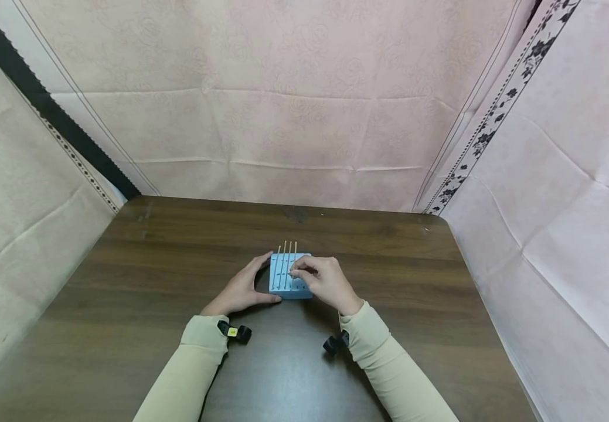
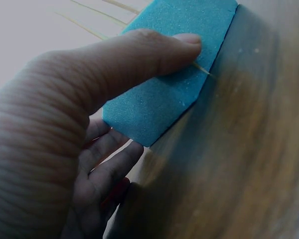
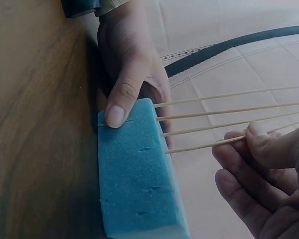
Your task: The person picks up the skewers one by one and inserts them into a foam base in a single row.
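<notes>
A light blue foam block (image 1: pixel 283 296) with small slits stands on the table, and several thin wooden skewers (image 3: pixel 209 130) stick up from its top. My left hand (image 1: pixel 243 288) holds the block from the left: the thumb (image 2: pixel 154 55) presses the near face, the fingers (image 2: pixel 117 162) lie around the far side. A skewer's tip pokes out from the face beside that thumb. Above the block's right part, my right hand (image 1: pixel 327 282) pinches a thin wooden skewer between thumb and forefinger. Whether the pinched skewer is in the block, I cannot tell.
The brown wooden table (image 1: pixel 204 234) reaches out on all sides of the block. Pale cloth (image 1: pixel 283 129) hangs behind it and at both sides. A small black camera (image 1: pixel 243 334) sits on the left wrist, another camera (image 1: pixel 332 345) on the right.
</notes>
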A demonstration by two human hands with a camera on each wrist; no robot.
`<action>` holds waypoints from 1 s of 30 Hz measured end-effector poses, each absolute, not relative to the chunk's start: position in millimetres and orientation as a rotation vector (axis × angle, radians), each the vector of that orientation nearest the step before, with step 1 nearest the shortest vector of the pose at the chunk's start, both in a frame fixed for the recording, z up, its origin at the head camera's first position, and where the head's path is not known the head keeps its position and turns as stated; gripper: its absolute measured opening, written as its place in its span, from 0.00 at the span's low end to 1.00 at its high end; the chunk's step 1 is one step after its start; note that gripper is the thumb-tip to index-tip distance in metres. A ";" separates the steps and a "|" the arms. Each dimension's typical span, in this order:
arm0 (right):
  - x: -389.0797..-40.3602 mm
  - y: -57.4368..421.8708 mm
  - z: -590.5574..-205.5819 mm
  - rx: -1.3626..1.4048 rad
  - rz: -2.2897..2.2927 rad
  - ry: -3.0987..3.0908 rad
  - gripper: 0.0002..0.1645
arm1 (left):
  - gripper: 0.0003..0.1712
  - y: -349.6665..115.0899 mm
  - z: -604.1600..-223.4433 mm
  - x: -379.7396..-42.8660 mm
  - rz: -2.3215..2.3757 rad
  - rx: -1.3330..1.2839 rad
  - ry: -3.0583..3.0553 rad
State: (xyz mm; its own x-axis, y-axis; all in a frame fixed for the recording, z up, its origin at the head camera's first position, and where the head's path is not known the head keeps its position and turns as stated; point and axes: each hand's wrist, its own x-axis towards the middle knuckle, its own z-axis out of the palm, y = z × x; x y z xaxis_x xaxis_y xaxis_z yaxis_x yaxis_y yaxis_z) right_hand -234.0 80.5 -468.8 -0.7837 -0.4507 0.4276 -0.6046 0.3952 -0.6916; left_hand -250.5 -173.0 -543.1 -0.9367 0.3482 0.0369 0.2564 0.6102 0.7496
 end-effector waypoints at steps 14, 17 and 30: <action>-233.9 82.9 -465.1 0.984 1.323 -2.514 0.04 | 0.68 -173.0 -540.9 -248.7 1.252 0.497 2.709; -235.3 84.5 -465.3 1.029 1.325 -2.518 0.06 | 0.68 -173.0 -540.7 -248.7 1.254 0.511 2.712; -235.4 88.8 -462.9 1.144 1.239 -2.602 0.10 | 0.68 -173.9 -542.5 -249.0 1.249 0.510 2.716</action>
